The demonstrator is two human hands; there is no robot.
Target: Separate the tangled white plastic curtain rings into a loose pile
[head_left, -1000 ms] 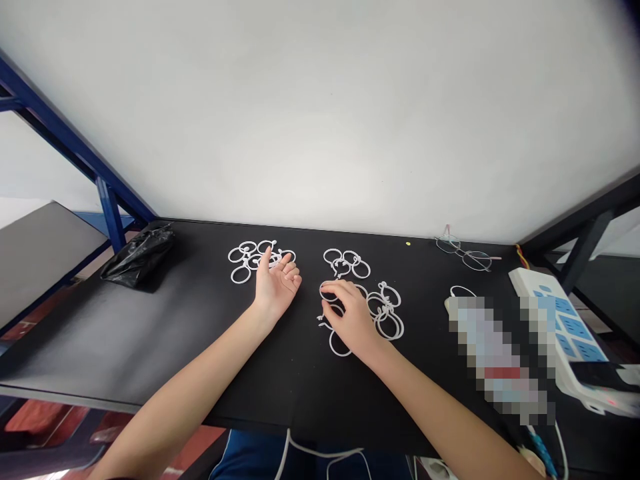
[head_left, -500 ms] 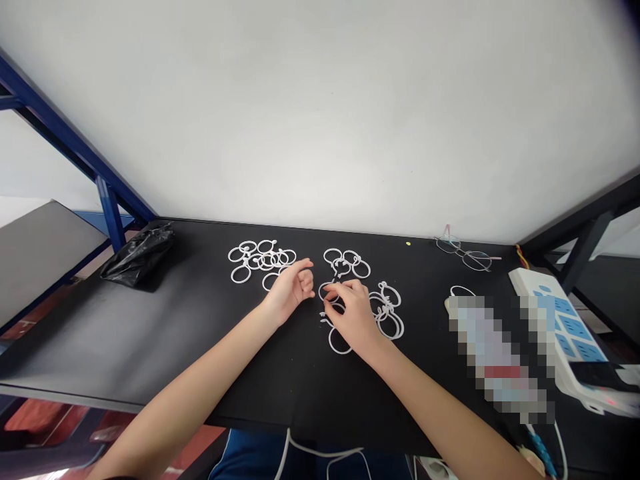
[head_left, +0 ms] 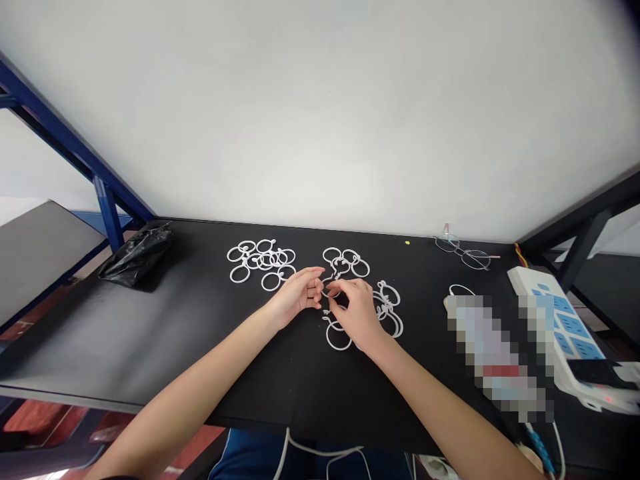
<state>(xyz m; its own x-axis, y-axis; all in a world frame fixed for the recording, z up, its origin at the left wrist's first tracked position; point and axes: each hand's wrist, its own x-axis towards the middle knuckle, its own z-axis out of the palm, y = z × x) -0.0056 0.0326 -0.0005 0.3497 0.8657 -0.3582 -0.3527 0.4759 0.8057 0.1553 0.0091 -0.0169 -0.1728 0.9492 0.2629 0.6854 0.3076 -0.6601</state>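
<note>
Over the middle of the black table (head_left: 150,347) my two hands meet on one white plastic ring (head_left: 329,291). My left hand (head_left: 299,293) pinches it from the left with curled fingers. My right hand (head_left: 356,308) grips it from the right, fingers closed. A cluster of several closed white rings (head_left: 260,260) lies to the left behind my left hand. Another loose heap of white rings (head_left: 387,310) lies under and to the right of my right hand, with three more rings (head_left: 347,261) just behind the hands.
A crumpled black plastic bag (head_left: 137,257) lies at the table's back left. Wire-framed glasses (head_left: 465,253) rest at the back right. A white and blue power strip (head_left: 565,327) and a blurred-out object (head_left: 495,353) occupy the right side. Blue metal frame (head_left: 100,180) rises at left.
My left hand left the left ring cluster, swung right and closed onto the ring that my right hand lifted from the right heap. The hands now touch.
</note>
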